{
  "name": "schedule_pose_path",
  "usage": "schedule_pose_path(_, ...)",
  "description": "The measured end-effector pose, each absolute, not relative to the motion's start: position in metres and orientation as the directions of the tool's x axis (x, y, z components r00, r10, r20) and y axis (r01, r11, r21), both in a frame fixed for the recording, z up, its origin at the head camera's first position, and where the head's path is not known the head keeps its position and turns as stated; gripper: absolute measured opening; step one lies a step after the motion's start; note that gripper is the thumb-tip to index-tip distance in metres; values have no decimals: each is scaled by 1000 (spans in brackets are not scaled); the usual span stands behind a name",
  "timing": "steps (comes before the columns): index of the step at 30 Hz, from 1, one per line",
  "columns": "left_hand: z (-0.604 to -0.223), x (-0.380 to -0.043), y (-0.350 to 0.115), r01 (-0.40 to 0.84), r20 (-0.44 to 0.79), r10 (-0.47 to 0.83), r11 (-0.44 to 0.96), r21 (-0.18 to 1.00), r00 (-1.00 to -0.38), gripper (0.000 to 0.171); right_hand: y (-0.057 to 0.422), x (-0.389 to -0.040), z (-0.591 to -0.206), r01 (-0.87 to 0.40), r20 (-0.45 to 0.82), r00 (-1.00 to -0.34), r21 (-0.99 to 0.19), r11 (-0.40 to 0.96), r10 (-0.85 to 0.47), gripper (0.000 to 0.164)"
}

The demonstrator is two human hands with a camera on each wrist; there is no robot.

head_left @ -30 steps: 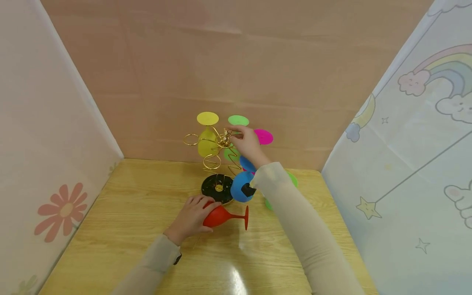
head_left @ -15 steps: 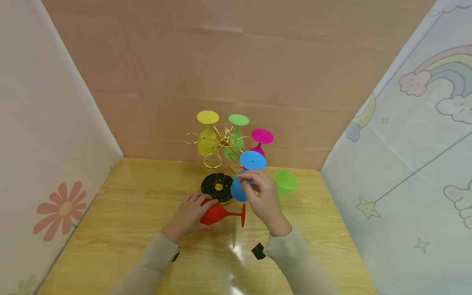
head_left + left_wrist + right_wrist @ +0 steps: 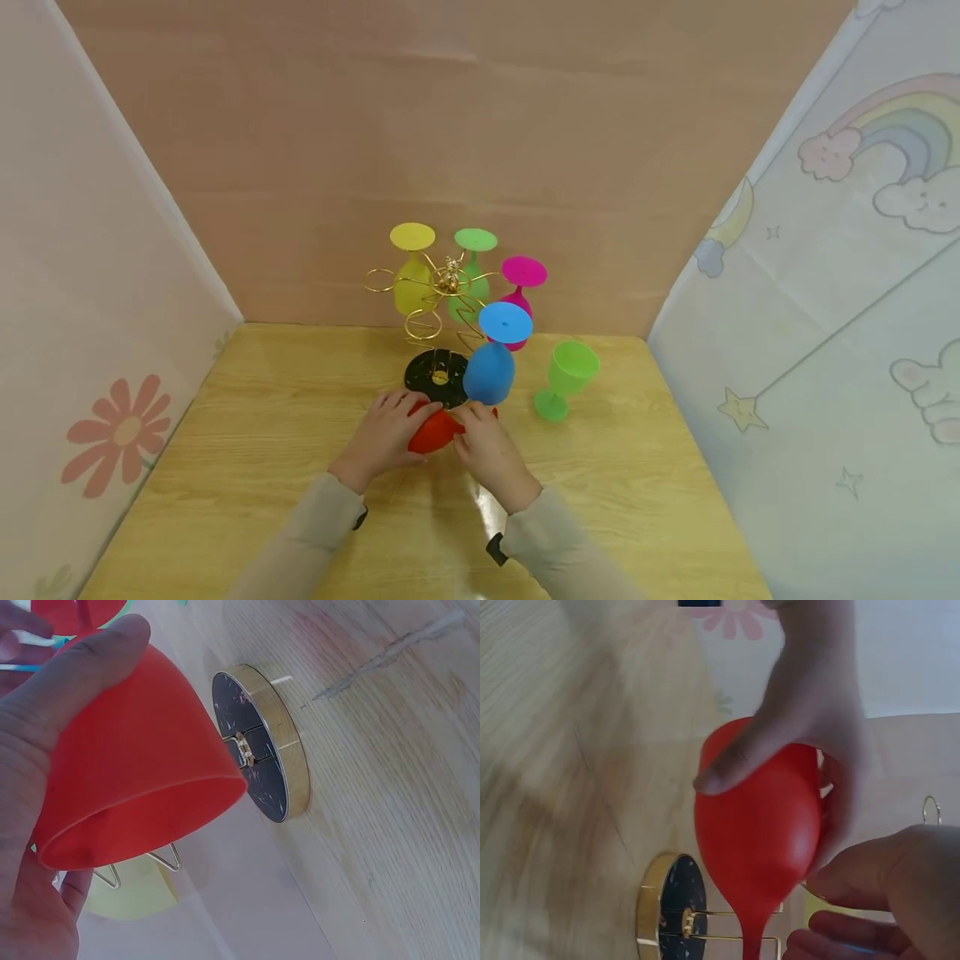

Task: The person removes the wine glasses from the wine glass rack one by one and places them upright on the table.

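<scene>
My left hand point(image 3: 382, 437) grips the bowl of a red plastic goblet point(image 3: 433, 430), which lies tilted sideways above the table. In the left wrist view its open mouth faces the camera. My right hand point(image 3: 491, 454) is at the goblet's stem, fingers bent; in the right wrist view a gap shows between its thumb point(image 3: 877, 870) and fingers. Just behind stands a gold wire rack point(image 3: 450, 287) with a bear figure on top and a round black base point(image 3: 431, 379). Yellow point(image 3: 412, 283), green point(image 3: 468, 292), magenta point(image 3: 523, 272) and blue point(image 3: 489, 375) goblets hang upside down on it.
A light green goblet point(image 3: 573, 371) stands upright on the wooden table point(image 3: 300, 367), right of the rack. Two wire rings point(image 3: 423, 325) at the rack's left side hold no goblet. A brown backdrop point(image 3: 337, 167) and white printed sheets point(image 3: 817, 333) enclose the table.
My right hand has come down from the bear on top of the rack, past the blue goblet, to the red goblet's stem. My left hand keeps its grip on the bowl.
</scene>
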State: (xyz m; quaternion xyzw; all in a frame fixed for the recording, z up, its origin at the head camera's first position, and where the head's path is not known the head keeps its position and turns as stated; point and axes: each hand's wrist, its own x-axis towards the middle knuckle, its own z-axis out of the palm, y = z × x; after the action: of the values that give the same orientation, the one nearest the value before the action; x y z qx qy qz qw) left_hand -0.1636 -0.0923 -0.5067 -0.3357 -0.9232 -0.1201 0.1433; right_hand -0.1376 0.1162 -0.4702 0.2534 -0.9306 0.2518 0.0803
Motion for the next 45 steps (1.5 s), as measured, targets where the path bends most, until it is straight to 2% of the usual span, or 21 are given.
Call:
schedule_pose_path(18,-506,-162,-91,639,309,587,763,100,-748,82,98,-138,-496,-440,172,-897,-233,868,-408,32)
schedule_pose_path(31,-506,-162,-89,644,311,587,755,122,-747,79,98,-146,-506,-425,223,-890,-96,900,-397,26)
schedule_pose_path(45,-508,-162,-85,667,342,603,737,108,-721,80,102,-148,-510,-396,239,-897,-60,916,-372,27)
